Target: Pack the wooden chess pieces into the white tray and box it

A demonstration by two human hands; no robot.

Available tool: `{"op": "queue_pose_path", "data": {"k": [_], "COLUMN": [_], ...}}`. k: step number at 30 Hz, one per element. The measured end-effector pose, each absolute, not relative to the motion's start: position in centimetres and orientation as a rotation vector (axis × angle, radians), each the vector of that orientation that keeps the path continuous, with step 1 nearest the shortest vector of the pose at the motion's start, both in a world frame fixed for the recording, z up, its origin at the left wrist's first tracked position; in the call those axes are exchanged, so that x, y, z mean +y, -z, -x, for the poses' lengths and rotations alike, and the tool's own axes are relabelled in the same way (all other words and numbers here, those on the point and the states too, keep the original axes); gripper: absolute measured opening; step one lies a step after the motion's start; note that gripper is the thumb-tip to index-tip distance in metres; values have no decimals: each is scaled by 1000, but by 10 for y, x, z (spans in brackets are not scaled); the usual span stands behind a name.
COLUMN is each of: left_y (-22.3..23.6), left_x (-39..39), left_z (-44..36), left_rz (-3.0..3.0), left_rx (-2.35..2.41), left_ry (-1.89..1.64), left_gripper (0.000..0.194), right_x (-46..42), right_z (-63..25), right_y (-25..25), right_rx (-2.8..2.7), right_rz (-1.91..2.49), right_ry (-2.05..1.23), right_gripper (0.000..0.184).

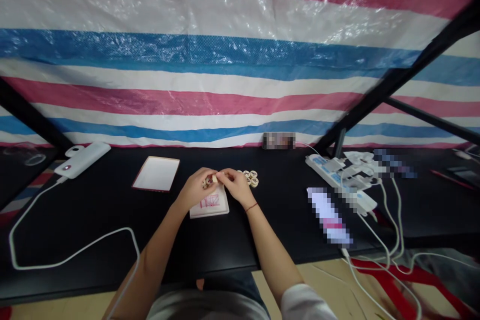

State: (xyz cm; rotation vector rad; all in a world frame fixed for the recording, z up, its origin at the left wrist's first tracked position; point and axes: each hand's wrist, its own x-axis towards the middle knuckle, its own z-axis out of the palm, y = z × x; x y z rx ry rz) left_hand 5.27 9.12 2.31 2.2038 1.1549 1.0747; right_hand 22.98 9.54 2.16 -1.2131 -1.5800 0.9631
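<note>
Left hand (195, 190) and right hand (233, 186) closed in a pinch on a round wooden game piece (214, 178), held above a red-marked paper card (209, 206); further pieces (250, 178) remain grouped beyond the right hand on the black desk (97, 210), none visibly on the card

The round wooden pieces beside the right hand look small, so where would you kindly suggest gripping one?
Pinch one piece by its rim from above, at the cluster's far right side, away from the right hand. These flat discs lie close together, so outer ones leave the rim free.
</note>
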Motion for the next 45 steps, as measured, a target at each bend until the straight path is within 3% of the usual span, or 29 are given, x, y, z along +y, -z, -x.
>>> {"op": "queue_pose_path", "data": {"k": [11, 28, 35, 45], "left_y": [-24, -18, -21, -13], "left_x": [83, 83, 82, 81], "left_z": [-61, -70, -72, -70], "left_rz": [-2430, -2657, -2631, -2666], "left_rx": [1108, 1190, 1262, 1187], "left_ry": [-763, -564, -611, -610], "left_gripper": [11, 5, 10, 12], "right_x": [107, 98, 77, 69], "right_z": [-256, -251, -255, -253], "right_y": [-10, -20, -19, -6], "right_rx": [-1078, -1198, -1605, -1582], "right_rz": [1308, 1258, 1237, 1245], "right_ry": [-859, -934, -667, -677], "right_gripper": [44, 42, 33, 29]}}
